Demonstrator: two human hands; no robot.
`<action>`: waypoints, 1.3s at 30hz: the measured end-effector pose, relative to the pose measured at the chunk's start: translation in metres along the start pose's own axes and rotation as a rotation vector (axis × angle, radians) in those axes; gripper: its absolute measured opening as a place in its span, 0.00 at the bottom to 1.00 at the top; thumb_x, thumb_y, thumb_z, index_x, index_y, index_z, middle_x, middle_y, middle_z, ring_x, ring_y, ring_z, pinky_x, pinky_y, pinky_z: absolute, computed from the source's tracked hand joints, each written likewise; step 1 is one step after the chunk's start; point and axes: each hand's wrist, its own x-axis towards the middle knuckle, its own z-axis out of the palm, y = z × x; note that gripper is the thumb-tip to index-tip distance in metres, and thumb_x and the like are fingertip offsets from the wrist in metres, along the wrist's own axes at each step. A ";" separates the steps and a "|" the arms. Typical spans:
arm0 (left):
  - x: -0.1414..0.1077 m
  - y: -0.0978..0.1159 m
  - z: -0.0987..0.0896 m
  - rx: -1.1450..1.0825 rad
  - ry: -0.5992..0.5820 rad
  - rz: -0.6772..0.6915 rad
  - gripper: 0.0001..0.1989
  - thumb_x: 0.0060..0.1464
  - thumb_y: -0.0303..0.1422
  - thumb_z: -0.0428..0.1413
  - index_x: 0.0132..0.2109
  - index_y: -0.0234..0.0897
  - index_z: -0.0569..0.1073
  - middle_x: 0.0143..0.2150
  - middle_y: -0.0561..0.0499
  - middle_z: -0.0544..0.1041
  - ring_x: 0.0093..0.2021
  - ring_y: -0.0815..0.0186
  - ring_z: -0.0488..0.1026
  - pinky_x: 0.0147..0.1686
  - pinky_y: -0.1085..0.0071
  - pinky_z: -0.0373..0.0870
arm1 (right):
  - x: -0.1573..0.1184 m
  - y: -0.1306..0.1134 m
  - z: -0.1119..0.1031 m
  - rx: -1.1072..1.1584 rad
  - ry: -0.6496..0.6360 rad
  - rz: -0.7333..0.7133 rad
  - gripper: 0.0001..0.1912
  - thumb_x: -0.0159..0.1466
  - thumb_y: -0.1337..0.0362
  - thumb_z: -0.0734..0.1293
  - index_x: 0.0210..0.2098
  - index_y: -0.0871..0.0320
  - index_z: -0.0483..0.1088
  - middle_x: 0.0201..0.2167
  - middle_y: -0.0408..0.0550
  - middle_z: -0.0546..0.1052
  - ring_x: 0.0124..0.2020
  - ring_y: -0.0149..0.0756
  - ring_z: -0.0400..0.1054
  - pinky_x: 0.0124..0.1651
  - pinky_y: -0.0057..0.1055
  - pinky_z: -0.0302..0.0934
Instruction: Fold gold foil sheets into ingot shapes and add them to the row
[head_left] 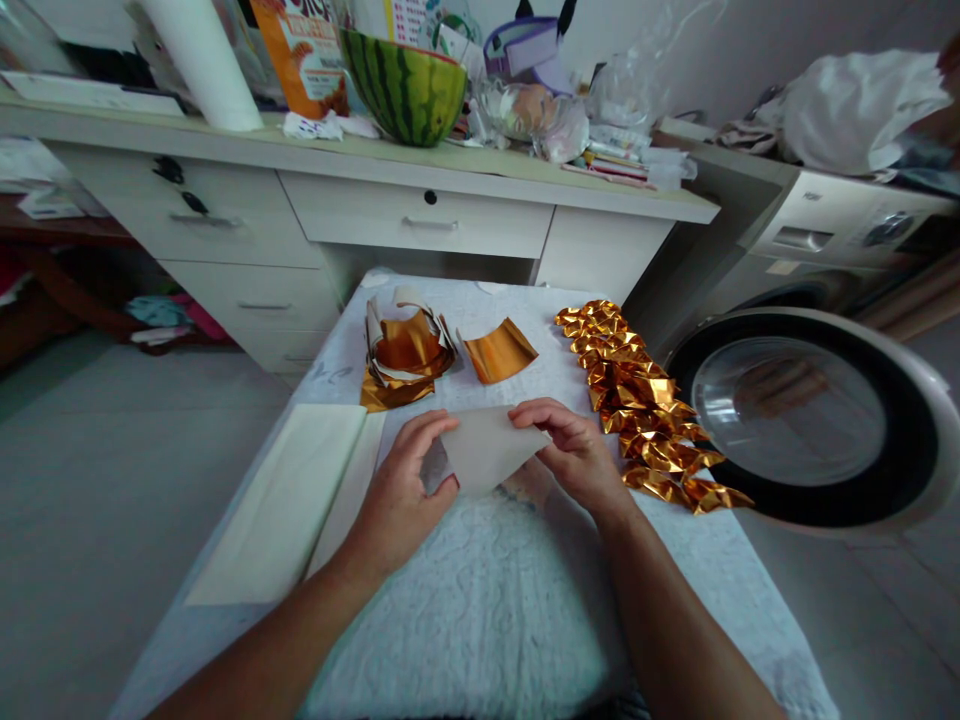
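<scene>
Extended forearms (pixel 285 625) over counter (pixel 442 640); gripped white sheet (pixel 484 445) by opposite sides, in left hand (pixel 409 480) and right hand (pixel 581 455), on near side of gold piece (pixel 501 352). Seemed light, limp, easily creased; called for gentle pinching along side edges.

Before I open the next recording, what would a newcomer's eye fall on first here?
Probably the gold twists, glittering along the right side of the table, near the open washer door. Then perhaps the cut watermelon on the counter at the back. Over the table's middle, the left hand and right hand hold a pale sheet.
</scene>
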 end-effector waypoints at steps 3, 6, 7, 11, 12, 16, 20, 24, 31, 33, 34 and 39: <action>-0.001 0.003 -0.002 0.141 -0.050 0.023 0.28 0.44 0.17 0.52 0.53 0.42 0.69 0.60 0.46 0.64 0.61 0.59 0.64 0.62 0.54 0.61 | -0.001 -0.004 -0.005 -0.109 -0.111 -0.016 0.08 0.60 0.69 0.67 0.38 0.52 0.75 0.44 0.47 0.76 0.49 0.38 0.69 0.55 0.40 0.61; -0.004 0.002 -0.003 0.238 -0.105 0.063 0.24 0.46 0.19 0.54 0.51 0.42 0.72 0.59 0.45 0.66 0.60 0.56 0.65 0.59 0.54 0.64 | -0.002 -0.005 -0.008 -0.223 -0.180 -0.016 0.10 0.59 0.71 0.67 0.38 0.51 0.75 0.47 0.46 0.76 0.52 0.39 0.66 0.58 0.44 0.57; -0.005 0.001 -0.003 0.269 -0.123 0.083 0.23 0.47 0.20 0.55 0.50 0.42 0.74 0.58 0.45 0.66 0.59 0.55 0.65 0.59 0.53 0.65 | -0.002 -0.005 -0.009 -0.248 -0.197 -0.014 0.11 0.60 0.72 0.67 0.38 0.51 0.75 0.49 0.46 0.76 0.53 0.39 0.66 0.59 0.44 0.56; -0.007 0.001 -0.006 0.374 -0.197 0.134 0.17 0.47 0.24 0.60 0.45 0.43 0.78 0.56 0.46 0.69 0.55 0.53 0.67 0.54 0.52 0.67 | -0.003 -0.005 -0.010 -0.255 -0.290 -0.014 0.11 0.59 0.73 0.66 0.36 0.53 0.76 0.49 0.46 0.77 0.53 0.38 0.66 0.59 0.42 0.58; -0.007 0.002 -0.007 0.390 -0.207 0.140 0.15 0.48 0.26 0.60 0.44 0.43 0.79 0.55 0.46 0.70 0.53 0.53 0.67 0.54 0.52 0.67 | -0.003 -0.005 -0.010 -0.243 -0.312 -0.001 0.10 0.59 0.72 0.66 0.36 0.53 0.76 0.47 0.46 0.77 0.52 0.38 0.67 0.58 0.41 0.59; -0.006 0.008 -0.011 0.385 -0.236 0.135 0.06 0.55 0.35 0.57 0.37 0.43 0.80 0.52 0.47 0.74 0.50 0.54 0.68 0.50 0.53 0.66 | -0.005 -0.004 -0.010 -0.198 -0.356 0.098 0.08 0.61 0.66 0.65 0.38 0.56 0.77 0.40 0.48 0.79 0.42 0.37 0.72 0.49 0.36 0.65; -0.003 0.011 -0.011 0.275 -0.294 0.064 0.10 0.59 0.36 0.53 0.37 0.39 0.77 0.39 0.48 0.78 0.42 0.59 0.72 0.44 0.61 0.68 | -0.007 0.000 -0.008 -0.158 -0.407 0.211 0.11 0.65 0.61 0.63 0.34 0.59 0.75 0.30 0.44 0.75 0.29 0.31 0.67 0.31 0.26 0.61; -0.002 0.013 -0.010 0.248 -0.264 -0.072 0.13 0.61 0.38 0.49 0.37 0.38 0.75 0.30 0.51 0.77 0.33 0.62 0.73 0.34 0.67 0.67 | -0.007 0.002 -0.004 -0.179 -0.416 0.249 0.15 0.67 0.60 0.60 0.29 0.59 0.72 0.21 0.40 0.68 0.22 0.27 0.58 0.25 0.23 0.53; 0.000 0.009 -0.004 0.324 -0.172 -0.095 0.07 0.60 0.36 0.51 0.43 0.41 0.71 0.36 0.53 0.80 0.34 0.63 0.77 0.32 0.70 0.68 | -0.002 0.005 0.004 -0.537 -0.263 0.102 0.10 0.62 0.67 0.66 0.23 0.58 0.68 0.26 0.43 0.69 0.32 0.33 0.62 0.39 0.31 0.57; 0.001 0.008 -0.001 0.385 -0.140 -0.076 0.09 0.59 0.34 0.52 0.46 0.41 0.70 0.37 0.52 0.80 0.36 0.61 0.77 0.35 0.68 0.69 | -0.003 0.007 0.005 -0.603 -0.236 0.115 0.07 0.59 0.68 0.68 0.25 0.58 0.68 0.28 0.44 0.70 0.35 0.35 0.63 0.42 0.33 0.57; 0.002 0.008 0.000 0.423 -0.123 -0.064 0.10 0.58 0.33 0.53 0.47 0.41 0.70 0.38 0.51 0.80 0.36 0.60 0.77 0.36 0.67 0.69 | -0.003 0.008 0.006 -0.633 -0.221 0.124 0.05 0.58 0.68 0.69 0.26 0.58 0.69 0.30 0.44 0.71 0.36 0.36 0.63 0.43 0.34 0.57; 0.004 0.006 0.005 0.581 -0.078 -0.002 0.12 0.58 0.31 0.53 0.49 0.39 0.68 0.35 0.51 0.80 0.35 0.59 0.77 0.38 0.64 0.67 | -0.005 0.013 0.009 -0.745 -0.144 0.159 0.09 0.54 0.67 0.72 0.34 0.57 0.71 0.38 0.48 0.70 0.43 0.41 0.61 0.47 0.37 0.57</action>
